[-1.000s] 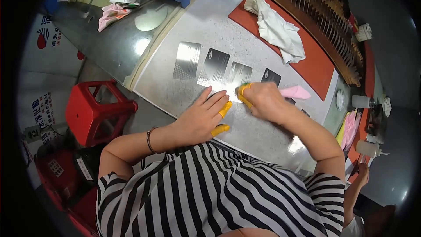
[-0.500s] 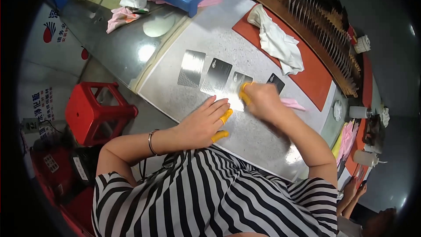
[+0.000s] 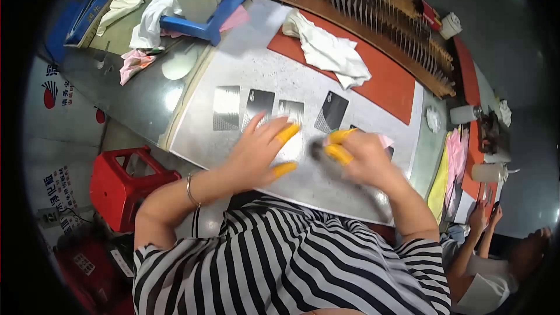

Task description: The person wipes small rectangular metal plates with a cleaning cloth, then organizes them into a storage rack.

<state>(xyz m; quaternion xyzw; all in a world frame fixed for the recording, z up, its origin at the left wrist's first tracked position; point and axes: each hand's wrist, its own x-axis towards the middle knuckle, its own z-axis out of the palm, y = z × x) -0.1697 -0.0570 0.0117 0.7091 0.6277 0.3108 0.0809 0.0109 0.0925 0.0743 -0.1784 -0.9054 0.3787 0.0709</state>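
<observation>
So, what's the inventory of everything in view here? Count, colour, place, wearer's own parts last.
Cards: at least five, silver and dark grey, on the sheet
Sheet: one, grey, on the table
Table: one, grey-green, centre
Mat: one, red-brown, beyond the cards
White cloths: at least three, white, one on the mat, others far left
Rack: at least one, brown, beyond the mat
Frame: one, blue, far left
Bottles: at least three, whitish, far left and right
Stool: one, red, left floor
Co-worker: one, pale top, lower right
Left hand: one, yellow-covered fingers, by the cards
Right hand: one, yellow-covered fingers, over the sheet
</observation>
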